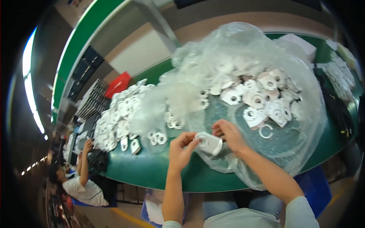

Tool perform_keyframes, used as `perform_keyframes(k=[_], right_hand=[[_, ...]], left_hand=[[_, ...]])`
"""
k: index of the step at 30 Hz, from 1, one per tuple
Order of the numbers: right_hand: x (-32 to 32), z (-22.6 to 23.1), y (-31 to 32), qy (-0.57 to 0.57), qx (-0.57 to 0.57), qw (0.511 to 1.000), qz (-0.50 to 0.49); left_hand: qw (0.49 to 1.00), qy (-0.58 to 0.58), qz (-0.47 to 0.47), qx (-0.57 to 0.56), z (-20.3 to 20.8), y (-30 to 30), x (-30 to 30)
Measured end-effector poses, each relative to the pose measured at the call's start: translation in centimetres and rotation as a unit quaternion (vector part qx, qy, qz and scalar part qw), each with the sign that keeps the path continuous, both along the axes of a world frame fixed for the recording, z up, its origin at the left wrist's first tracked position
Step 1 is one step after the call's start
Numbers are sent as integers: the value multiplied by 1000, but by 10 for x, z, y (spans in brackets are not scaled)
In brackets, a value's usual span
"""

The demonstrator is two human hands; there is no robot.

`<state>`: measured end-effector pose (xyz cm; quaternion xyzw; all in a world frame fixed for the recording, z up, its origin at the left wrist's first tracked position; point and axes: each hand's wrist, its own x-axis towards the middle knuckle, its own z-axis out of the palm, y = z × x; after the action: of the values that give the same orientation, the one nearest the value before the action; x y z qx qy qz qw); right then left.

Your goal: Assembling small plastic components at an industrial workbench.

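Observation:
Between my two hands, just above the near side of the green table, is a white plastic housing (209, 143) with a rounded end and a round hole. My left hand (183, 147) pinches its rounded end between thumb and fingers. Bent over the far right edge of the housing is my right hand (229, 133); its fingertips are partly hidden, so I cannot make out whether they grip. Just beyond lies a large clear plastic bag (304, 140), spread open, with many white plastic parts (254, 99) inside. A loose white ring (265, 131) rests near the bag's front.
More white parts (123, 104) are heaped along the green table (152, 173) to the left, beside a red bin (118, 84). A co-worker (85, 190) sits at the far left. A white box (300, 45) stands at the back right; a blue bin (315, 190) is below the edge.

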<state>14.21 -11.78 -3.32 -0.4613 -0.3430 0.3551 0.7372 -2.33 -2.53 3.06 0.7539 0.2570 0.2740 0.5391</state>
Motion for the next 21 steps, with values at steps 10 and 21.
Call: perform_keyframes(k=[10,21], right_hand=[[-2,12,-4,43,-49,994,83],[0,6,-4,28,-52,994,87]], left_hand=[[860,-48,453,230,59,174,-214],[970,128,190,84,-1,133,-116]])
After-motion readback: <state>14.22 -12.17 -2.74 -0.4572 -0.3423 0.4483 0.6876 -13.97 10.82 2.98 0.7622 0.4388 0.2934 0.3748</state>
